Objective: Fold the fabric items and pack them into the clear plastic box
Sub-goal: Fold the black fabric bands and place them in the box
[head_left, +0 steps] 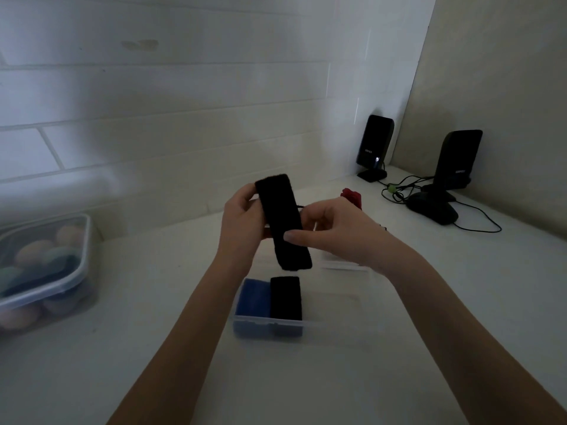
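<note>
I hold a folded black fabric strip (283,222) in the air above the clear plastic box (331,325). My left hand (242,222) grips its upper part from the left. My right hand (334,233) pinches its middle from the right, thumb across the front. Inside the box, at its left end, a folded blue fabric (254,297) lies beside a folded black fabric (286,297). A red fabric item (351,196) lies on the counter behind my right hand, partly hidden.
A lidded clear container (43,271) with coloured round items stands at the left. Two black speakers (375,145) (457,161), a black mouse (434,210) and cables sit in the back right corner. A tiled wall runs close behind.
</note>
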A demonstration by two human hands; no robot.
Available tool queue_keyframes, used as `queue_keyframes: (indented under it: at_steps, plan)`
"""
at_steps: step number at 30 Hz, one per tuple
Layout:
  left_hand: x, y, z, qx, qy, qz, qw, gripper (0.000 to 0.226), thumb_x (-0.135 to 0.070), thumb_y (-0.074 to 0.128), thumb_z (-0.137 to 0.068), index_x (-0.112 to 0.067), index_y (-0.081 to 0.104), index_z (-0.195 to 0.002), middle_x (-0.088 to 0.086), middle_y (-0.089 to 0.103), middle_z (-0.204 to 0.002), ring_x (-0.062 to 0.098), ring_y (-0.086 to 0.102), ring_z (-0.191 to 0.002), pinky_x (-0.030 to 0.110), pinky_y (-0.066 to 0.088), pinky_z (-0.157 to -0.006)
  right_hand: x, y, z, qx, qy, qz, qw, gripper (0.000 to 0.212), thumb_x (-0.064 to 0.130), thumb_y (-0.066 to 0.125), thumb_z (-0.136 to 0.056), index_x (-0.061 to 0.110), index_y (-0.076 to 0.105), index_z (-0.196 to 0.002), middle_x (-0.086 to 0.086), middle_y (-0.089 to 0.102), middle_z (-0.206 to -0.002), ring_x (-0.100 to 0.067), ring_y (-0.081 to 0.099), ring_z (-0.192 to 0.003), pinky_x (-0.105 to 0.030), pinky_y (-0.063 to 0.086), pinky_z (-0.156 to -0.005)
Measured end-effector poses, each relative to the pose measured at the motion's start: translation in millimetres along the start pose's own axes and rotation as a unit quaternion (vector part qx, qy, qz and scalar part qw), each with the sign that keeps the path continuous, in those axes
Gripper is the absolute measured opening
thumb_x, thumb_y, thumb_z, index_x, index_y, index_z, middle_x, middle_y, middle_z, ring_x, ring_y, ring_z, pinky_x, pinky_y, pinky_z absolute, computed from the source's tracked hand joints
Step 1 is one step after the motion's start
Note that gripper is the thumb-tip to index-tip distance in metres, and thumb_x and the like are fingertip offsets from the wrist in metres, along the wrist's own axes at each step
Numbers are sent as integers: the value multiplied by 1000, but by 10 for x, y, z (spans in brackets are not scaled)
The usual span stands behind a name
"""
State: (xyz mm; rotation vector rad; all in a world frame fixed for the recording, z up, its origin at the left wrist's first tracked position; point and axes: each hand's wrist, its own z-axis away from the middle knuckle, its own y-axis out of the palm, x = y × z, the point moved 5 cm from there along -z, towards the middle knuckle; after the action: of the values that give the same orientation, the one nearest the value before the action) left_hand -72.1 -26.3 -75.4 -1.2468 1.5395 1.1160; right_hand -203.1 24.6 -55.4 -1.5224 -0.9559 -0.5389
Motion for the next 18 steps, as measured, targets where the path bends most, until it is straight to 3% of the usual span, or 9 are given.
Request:
queue_keyframes:
  at_steps: [2, 5, 8, 12, 15, 18]
  plan:
    - [-17, -48, -30, -1, -20, 33, 999, 20, -9, 46, -94, -15, 65, -93, 1, 69, -78, 13, 68, -64, 23, 52, -50, -73, 19, -15, 13, 13, 18, 1000, 26, 25, 71, -82, -1, 67, -83, 15, 50, -50, 4, 44, -43, -5, 32, -45]
    - [-46, -90, -43, 14, -23, 75, 997, 20, -10, 48, -93, -14, 68, -90, -1, 69, -76, 14, 68, -66, 25, 54, -53, -159, 45, -29, 20, 41, 21, 999, 35, 26, 71, -82, -6, 57, -78, 11, 44, -51, 0, 41, -41, -8, 31, -43]
    - [-41, -80, -17, 32, -36, 86, 995, 20, -11, 48, -93, -12, 67, -93, 5, 68, -84, 17, 67, -70, 28, 57, -57, -212, 57, -22, 19, 73, -13, 997, 29, 28, 70, -82, 8, 51, -72, 8, 47, -52, -1, 43, -40, -16, 36, -42]
    - [-16, -60, -4, 56, -51, 75, 994, 25, -15, 45, -94, -3, 66, -103, 18, 68, -97, 26, 67, -80, 31, 58, -62, -225, 75, 18, -12, 85, -38, 996, 34, 42, 71, -77, 19, 53, -96, 4, 57, -67, 2, 45, -43, -14, 35, -43]
    - [-27, -16, 29, 86, -42, 57, 994, 23, -13, 46, -94, -8, 68, -98, 10, 73, -88, 23, 71, -78, 30, 58, -62, -199, 78, 37, -34, 74, -41, 996, 34, 50, 65, -78, 26, 59, -100, 5, 59, -71, 5, 51, -49, -11, 36, -47]
    - [-26, 23, 40, 110, -49, 74, 990, 24, -12, 45, -93, -9, 68, -94, 7, 75, -84, 21, 71, -77, 30, 58, -62, -175, 84, 39, -49, 50, -44, 997, 25, 44, 63, -83, 19, 64, -88, -2, 60, -76, -1, 57, -63, -17, 45, -61]
